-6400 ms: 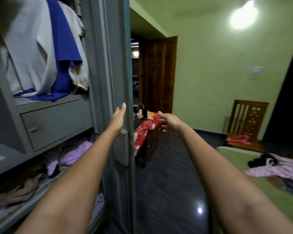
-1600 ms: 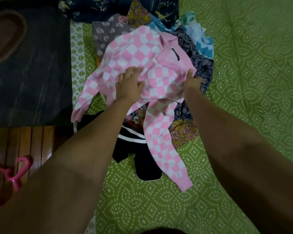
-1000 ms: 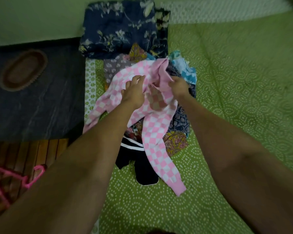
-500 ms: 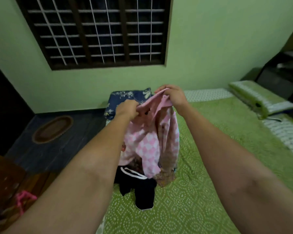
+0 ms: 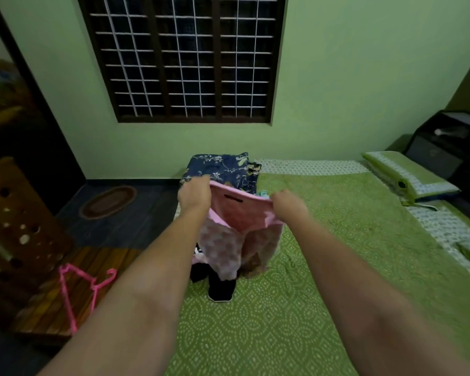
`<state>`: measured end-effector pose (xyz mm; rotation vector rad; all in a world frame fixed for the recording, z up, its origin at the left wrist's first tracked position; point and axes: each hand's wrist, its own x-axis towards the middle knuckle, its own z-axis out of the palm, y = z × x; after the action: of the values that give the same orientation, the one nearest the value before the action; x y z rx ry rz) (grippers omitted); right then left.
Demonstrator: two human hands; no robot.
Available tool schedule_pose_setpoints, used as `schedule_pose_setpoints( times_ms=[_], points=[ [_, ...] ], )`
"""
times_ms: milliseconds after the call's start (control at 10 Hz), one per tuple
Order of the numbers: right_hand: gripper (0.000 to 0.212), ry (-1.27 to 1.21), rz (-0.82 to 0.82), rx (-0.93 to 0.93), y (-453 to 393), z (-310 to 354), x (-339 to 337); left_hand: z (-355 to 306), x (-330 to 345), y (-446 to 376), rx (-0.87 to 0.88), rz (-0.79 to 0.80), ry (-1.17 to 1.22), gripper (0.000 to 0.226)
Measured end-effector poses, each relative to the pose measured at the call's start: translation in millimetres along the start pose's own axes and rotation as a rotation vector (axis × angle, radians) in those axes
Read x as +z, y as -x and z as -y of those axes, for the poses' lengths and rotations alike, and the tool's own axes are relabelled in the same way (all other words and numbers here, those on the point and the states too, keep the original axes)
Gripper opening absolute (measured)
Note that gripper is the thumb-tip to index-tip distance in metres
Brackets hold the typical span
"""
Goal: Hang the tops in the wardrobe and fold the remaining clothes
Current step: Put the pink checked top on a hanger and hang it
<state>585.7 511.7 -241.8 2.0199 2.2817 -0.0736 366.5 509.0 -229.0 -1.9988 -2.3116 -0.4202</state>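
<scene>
Both hands, left hand (image 5: 194, 195) and right hand (image 5: 288, 204), pinch the pink checked top (image 5: 238, 229) by its neckline, lifted above the bed's (image 5: 337, 240) left edge. It looks unhung; more clothes (image 5: 223, 169) remain, and a pink hanger (image 5: 78, 289) waits nearby.

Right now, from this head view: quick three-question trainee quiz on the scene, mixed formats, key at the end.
1. True or false: both hands grip the pink checked top.
2. The pink hanger lies on: A) the green bedspread B) the wooden bench C) the oval floor mat.
3. Which folded garment sits behind the left hand?

Key: 1 true, the right hand too. 2 B. 3 the navy floral garment.
</scene>
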Motion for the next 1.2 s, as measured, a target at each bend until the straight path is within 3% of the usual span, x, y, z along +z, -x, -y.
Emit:
schedule_pose_setpoints(
  times_ms=[200,300,400,500,600,700,900,1000,1100,1200],
  points=[
    [0.030,0.014,-0.030,0.176,70.6,14.9,9.9,19.7,-7.8,76.6,0.093,0.052,-0.063,0.031],
    [0.033,0.003,-0.008,0.269,101.9,33.0,-2.3,44.2,-24.2,94.3,0.230,0.164,-0.033,0.022],
    [0.035,-0.010,0.112,0.339,128.3,45.8,-5.5,60.7,-29.1,114.6,0.261,0.430,0.087,0.006],
    [0.041,0.010,0.366,0.379,173.6,68.4,1.6,83.6,-34.1,153.7,0.269,0.705,0.100,0.011],
    [0.040,0.006,0.390,0.372,189.6,76.2,0.5,89.6,-45.7,168.6,0.289,0.741,0.118,0.014],
    [0.018,-0.080,0.350,0.356,189.0,74.3,-25.1,84.7,-81.3,160.1,0.318,0.713,0.139,0.015],
    [0.024,-0.245,0.220,0.415,126.9,58.1,-72.5,57.3,-124.3,95.0,0.279,0.462,0.158,0.011],
    [0.027,-0.331,0.318,0.404,82.4,57.2,-61.4,53.0,-107.0,65.9,0.182,0.391,0.282,0.013],
    [0.041,-0.541,0.345,0.443,15.4,58.3,-25.3,50.1,-34.5,18.9,-0.036,0.369,0.431,0.011],
    [0.037,-0.682,0.317,0.416,-20.4,57.8,-9.6,44.0,9.7,-12.9,-0.168,0.270,0.556,0.015]
  ],
)
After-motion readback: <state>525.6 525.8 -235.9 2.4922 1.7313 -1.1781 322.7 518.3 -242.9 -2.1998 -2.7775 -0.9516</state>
